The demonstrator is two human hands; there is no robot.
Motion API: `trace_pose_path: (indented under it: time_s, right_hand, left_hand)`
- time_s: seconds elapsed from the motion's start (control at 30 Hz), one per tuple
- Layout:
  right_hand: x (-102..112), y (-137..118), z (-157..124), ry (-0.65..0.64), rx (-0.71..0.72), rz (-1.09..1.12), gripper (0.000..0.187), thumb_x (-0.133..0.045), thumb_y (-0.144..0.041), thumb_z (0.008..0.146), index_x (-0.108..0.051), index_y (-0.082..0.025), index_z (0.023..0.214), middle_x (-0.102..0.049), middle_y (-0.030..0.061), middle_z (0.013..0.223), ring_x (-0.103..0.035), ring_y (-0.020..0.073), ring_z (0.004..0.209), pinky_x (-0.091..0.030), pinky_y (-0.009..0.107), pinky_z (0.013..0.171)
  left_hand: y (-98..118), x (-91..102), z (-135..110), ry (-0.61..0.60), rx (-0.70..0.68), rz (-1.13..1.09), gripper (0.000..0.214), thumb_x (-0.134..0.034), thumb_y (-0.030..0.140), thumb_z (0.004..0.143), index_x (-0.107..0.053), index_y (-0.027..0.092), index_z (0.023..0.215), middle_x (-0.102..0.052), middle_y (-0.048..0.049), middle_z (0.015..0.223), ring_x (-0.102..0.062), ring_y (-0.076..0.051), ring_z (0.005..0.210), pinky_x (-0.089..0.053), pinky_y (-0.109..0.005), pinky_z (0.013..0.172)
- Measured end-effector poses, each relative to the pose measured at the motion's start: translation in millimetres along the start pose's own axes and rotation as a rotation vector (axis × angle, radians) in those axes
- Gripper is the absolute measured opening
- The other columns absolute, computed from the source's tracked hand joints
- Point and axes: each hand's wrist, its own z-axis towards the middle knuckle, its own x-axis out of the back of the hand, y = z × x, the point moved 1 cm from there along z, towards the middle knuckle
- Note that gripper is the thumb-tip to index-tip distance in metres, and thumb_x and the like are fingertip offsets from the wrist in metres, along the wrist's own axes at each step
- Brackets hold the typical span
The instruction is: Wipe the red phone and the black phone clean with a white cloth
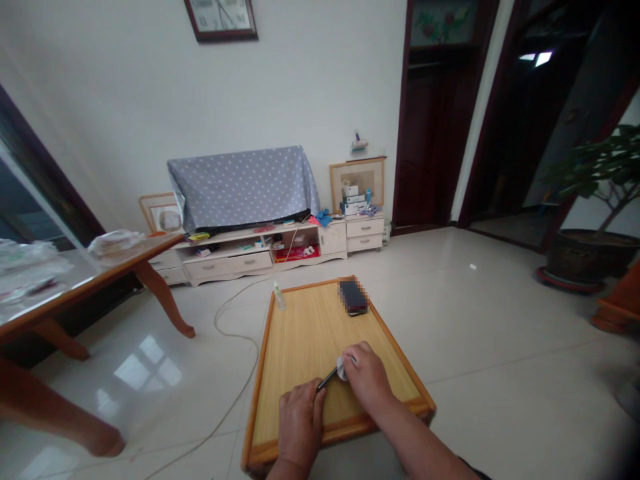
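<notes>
My left hand (301,415) is closed around one end of a thin black rod (327,380), perhaps a pen; its exact kind does not show. The rod slants up to the right, over the near part of a small wooden table (305,333). At its other end, my right hand (367,375) pinches a small white pad or wipe (343,369) against the rod. On the table's far left corner stands a small clear bottle (279,297) with a whitish-green top. A dark flat object (353,297), blurred out and phone-like, lies at the far right.
A larger wooden table (155,252) with plastic bags is on the left. Beyond the small table, a white low cabinet (230,265) runs along the wall under a dotted cloth (245,187). A cable (253,340) trails over the tiled floor. A potted plant (590,253) stands right.
</notes>
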Motion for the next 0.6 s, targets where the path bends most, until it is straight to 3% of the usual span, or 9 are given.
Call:
trace_pose_path:
  time_s: [0.2, 0.43, 0.6]
  right_hand:
    - [-26.1, -28.9, -30.6, -0.157, 0.142, 0.043, 0.020, -0.051, -0.018, 0.092, -0.067, -0.020, 0.080, -0.059, 0.0020, 0.087, -0.056, 0.0144, 0.078, -0.039, 0.024, 0.074]
    - [6.1, 0.8, 10.1, 0.046, -0.036, -0.083, 0.022, -0.047, -0.017, 0.092, -0.064, -0.020, 0.079, -0.057, 0.0038, 0.086, -0.056, 0.0162, 0.079, -0.038, 0.026, 0.074]
    - [-20.8, -25.7, -23.3, -0.074, 0.137, -0.043, 0.025, -0.043, -0.020, 0.096, -0.062, -0.021, 0.080, -0.057, 0.0038, 0.089, -0.056, 0.0158, 0.079, -0.039, 0.026, 0.075]
  left_hand:
    - [-3.5, -2.2, -2.0, -0.008, 0.005, 0.008, 0.028, -0.043, 0.018, 0.092, -0.067, 0.026, 0.106, -0.073, -0.0032, 0.100, -0.066, -0.020, 0.094, -0.045, -0.034, 0.084]
    - [-0.4, -1.2, 0.7, -0.003, -0.003, -0.018, 0.030, -0.041, 0.034, 0.099, -0.066, 0.028, 0.114, -0.074, -0.0044, 0.103, -0.068, -0.019, 0.097, -0.046, -0.033, 0.084]
    - [-7.8, -9.8, -1.6, 0.046, 0.026, -0.047, 0.033, -0.037, 0.033, 0.099, -0.068, 0.026, 0.110, -0.074, -0.0057, 0.100, -0.067, -0.020, 0.092, -0.046, -0.034, 0.081]
